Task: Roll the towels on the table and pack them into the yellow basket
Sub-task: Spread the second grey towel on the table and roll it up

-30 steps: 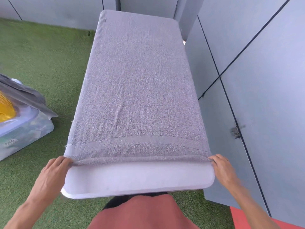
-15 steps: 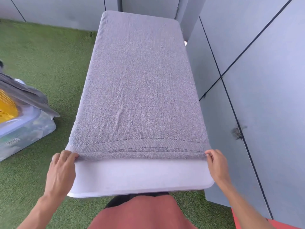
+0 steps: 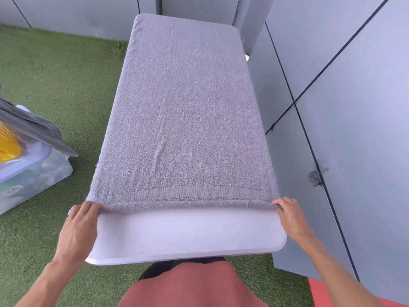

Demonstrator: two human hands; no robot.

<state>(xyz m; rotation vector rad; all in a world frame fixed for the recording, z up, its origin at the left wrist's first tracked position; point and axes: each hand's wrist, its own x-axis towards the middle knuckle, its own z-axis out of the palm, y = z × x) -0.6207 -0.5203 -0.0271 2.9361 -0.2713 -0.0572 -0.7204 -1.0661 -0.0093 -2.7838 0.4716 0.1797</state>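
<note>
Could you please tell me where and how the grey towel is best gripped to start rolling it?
Probably at its two near corners, from the near end of the table. The towel lies flat lengthwise, its near hem already turned over. The left hand and right hand pinch those corners, so the roll should stay even.

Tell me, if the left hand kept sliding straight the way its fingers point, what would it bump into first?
Probably only more of the grey towel: the left hand pinches its near corner, fingers pointing up the table.
</note>
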